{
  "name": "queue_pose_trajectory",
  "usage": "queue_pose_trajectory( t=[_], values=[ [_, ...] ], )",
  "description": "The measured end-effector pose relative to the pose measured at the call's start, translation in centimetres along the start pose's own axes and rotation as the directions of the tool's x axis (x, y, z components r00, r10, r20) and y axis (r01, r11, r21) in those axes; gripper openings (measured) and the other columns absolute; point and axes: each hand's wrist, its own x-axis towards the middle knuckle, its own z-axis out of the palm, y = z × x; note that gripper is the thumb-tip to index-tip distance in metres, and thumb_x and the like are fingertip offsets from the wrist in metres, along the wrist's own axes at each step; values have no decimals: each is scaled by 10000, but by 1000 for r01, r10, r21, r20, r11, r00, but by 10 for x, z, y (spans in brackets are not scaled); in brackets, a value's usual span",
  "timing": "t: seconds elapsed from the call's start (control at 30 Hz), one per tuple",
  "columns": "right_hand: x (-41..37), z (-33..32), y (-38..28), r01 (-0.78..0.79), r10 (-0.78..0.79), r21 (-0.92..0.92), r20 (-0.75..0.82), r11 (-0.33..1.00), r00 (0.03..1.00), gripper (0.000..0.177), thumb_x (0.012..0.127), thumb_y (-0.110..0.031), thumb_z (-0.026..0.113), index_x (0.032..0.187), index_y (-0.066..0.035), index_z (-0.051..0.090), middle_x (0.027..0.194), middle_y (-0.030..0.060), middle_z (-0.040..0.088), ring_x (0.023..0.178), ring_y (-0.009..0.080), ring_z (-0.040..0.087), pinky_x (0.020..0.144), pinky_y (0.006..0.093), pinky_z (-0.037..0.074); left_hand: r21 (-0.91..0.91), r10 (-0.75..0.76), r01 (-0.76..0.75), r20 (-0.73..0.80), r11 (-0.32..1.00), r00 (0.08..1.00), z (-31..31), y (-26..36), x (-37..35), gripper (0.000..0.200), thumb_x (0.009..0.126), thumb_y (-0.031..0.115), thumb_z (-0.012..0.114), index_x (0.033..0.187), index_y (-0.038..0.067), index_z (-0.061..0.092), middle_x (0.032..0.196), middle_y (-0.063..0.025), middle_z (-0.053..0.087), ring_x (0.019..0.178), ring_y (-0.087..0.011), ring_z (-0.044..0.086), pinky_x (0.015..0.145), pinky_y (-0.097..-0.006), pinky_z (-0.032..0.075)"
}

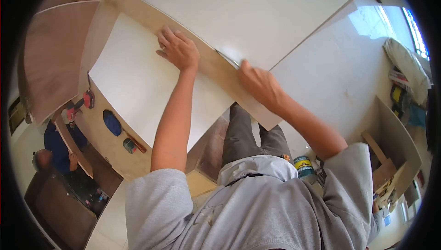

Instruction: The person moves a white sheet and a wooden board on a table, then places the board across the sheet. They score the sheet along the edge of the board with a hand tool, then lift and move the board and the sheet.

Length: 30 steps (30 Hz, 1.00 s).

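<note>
My left hand [179, 50] lies with its fingers apart on a long brown board [213, 66], pressing near its upper edge. The board runs diagonally across white sheets. My right hand [259, 82] is closed around a thin blade-like tool [227, 58], whose tip rests at the board's upper edge, beside the large white sheet [243, 11]. The tool's handle is hidden in the fist. Below the board, another white sheet [138, 75] reaches toward the left.
At left are a red power tool [88, 98], a blue pouch [112, 123], a tape roll [129, 146] and a co-worker [62, 151] holding a board. A labelled container [304, 167] stands near my waist. Wooden panels [397, 144] and cloth [406, 68] are at right.
</note>
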Motion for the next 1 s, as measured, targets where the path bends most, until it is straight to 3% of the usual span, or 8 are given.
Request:
queue_pose_trajectory(
  t=[0.07, 0.27, 0.37, 0.43, 0.6, 0.77, 0.83, 1.0],
  values=[
    [-39, 9, 8, -117, 114, 81, 49, 990, 992, 135, 1033, -82, 529, 967, 32, 501, 685, 180, 650, 688, 377, 747, 556, 468, 595, -9, -17, 17, 20, 1000, 1000, -5, 1, -1, 502, 1147, 335, 369, 1579, 94, 453, 1629, -135, 432, 1460, -342, 492, 1200, -628, 315],
    [-20, -5, 11, -110, 93, 158, 110, 981, 990, 177, 1074, -131, 487, 985, 22, 482, 713, 238, 677, 682, 408, 740, 547, 504, 584, -36, -11, 11, 15, 999, 1000, -3, 0, 0, 483, 1145, 279, 383, 1586, 83, 410, 1616, -160, 397, 1494, -347, 430, 1221, -710, 257],
    [41, 0, -5, 17, -5, 150, -78, 989, 997, 175, 1062, -116, 494, 979, 38, 496, 720, 236, 687, 679, 406, 745, 543, 497, 588, -1, -23, 23, -4, 1000, 1000, 0, -2, 0, 511, 1146, 328, 345, 1593, 97, 438, 1638, -148, 415, 1482, -333, 465, 1228, -632, 279],
    [91, -13, -26, 71, -61, 95, -110, 993, 992, 116, 994, -47, 579, 942, 57, 573, 836, 230, 716, 723, 336, 781, 583, 434, 625, -15, -23, 23, -6, 1000, 1000, -1, -2, -1, 509, 1144, 329, 350, 1587, 97, 446, 1636, -149, 420, 1477, -343, 471, 1230, -636, 275],
    [144, -10, -41, 56, -58, -20, -148, 998, 987, 95, 941, -31, 653, 956, 54, 612, 839, 144, 714, 741, 269, 790, 588, 351, 623, -29, 10, -11, -30, 1000, 1000, -1, 0, -2, 492, 1138, 317, 373, 1560, 83, 468, 1615, -151, 435, 1451, -365, 483, 1203, -644, 298],
    [31, -6, -5, 135, -138, -48, -90, 990, 986, 84, 984, -50, 590, 962, 31, 586, 779, 185, 732, 751, 308, 797, 561, 403, 613, -14, 20, -20, -19, 1000, 1000, -3, 0, -1, 452, 1136, 274, 399, 1533, 70, 470, 1585, -151, 442, 1427, -365, 490, 1172, -657, 314],
    [-44, 7, 14, -142, 133, 118, 80, 983, 988, 111, 1020, -70, 538, 998, 38, 554, 739, 209, 712, 741, 358, 782, 586, 468, 615, -29, 21, -21, -16, 999, 1000, -1, -1, 0, 447, 1136, 272, 401, 1530, 74, 474, 1580, -147, 448, 1420, -357, 497, 1176, -651, 314],
    [-97, -13, 22, -180, 162, 123, 144, 976, 976, 135, 1036, -76, 513, 1008, 56, 523, 751, 252, 711, 731, 400, 769, 596, 486, 614, -16, 4, -4, -14, 1000, 1000, -5, 7, -1, 459, 1138, 284, 384, 1543, 88, 472, 1602, -149, 440, 1422, -346, 500, 1191, -639, 310]
  ],
)
